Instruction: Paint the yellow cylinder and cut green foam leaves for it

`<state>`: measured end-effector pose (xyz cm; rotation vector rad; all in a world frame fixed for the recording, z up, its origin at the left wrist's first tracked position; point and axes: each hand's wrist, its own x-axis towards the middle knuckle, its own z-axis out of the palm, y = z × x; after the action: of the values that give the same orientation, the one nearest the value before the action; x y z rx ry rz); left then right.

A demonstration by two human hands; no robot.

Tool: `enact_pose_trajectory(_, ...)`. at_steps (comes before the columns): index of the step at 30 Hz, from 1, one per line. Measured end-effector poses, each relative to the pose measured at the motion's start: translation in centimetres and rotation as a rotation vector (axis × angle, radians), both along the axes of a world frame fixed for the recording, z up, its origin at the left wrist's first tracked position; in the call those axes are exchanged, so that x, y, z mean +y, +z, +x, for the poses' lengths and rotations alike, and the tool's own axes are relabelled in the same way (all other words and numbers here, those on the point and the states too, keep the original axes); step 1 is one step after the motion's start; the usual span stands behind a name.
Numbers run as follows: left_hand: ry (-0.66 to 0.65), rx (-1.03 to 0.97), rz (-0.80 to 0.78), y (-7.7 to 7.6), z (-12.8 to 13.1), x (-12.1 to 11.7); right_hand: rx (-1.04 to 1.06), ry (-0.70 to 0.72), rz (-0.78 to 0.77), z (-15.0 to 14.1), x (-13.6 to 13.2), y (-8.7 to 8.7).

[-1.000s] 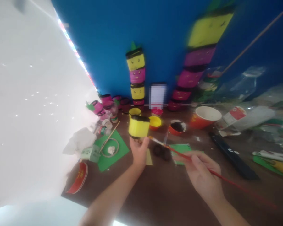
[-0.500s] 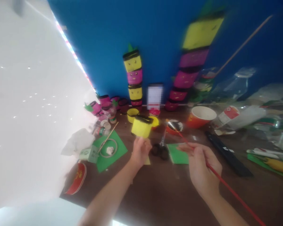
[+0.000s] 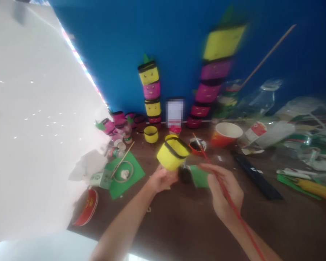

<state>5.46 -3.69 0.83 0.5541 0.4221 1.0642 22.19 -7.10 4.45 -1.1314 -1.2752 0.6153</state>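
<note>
My left hand (image 3: 164, 177) is closed around the lower part of a yellow cup (image 3: 170, 159) with a black band along its rim. The cup is tilted, so its inside shows. A long red paintbrush (image 3: 225, 188) is gripped in my right hand (image 3: 226, 192). Its tip reaches to a small red-orange tub (image 3: 203, 145) of black paint; whether it touches the paint I cannot tell. Scissors (image 3: 185, 174) with black handles lie behind the cup, partly hidden. Beside my right hand is a green sheet (image 3: 199, 177).
At the back stand stacks of yellow and pink cups (image 3: 152, 90), a yellow cup (image 3: 151, 135) and a large paper cup (image 3: 225, 136). On the left lies green paper (image 3: 136, 172) with a ring on it. A black strip (image 3: 258, 177) and clear plastic bottles (image 3: 267, 96) are at right.
The yellow cup has turned in my left hand, its opening now facing more towards me. My right hand and the paintbrush have shifted slightly left, and the brush tip is lower at the tub.
</note>
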Motion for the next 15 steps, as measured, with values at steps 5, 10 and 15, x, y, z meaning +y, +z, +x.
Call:
enact_pose_trajectory(5, -0.057, 0.018, -0.008, -0.4, -0.3, -0.1, -0.010, -0.026, 0.111, 0.2, 0.6, -1.0)
enact_pose_trajectory(10, -0.182, 0.031, -0.011, -1.0, -0.6, -0.2, -0.028, -0.034, 0.205, 0.5, 0.8, -1.5)
enact_pose_trajectory(15, -0.223, 0.057, -0.003, -1.4, -0.9, -0.3, -0.082, 0.036, 0.286, 0.7, 0.4, -1.6)
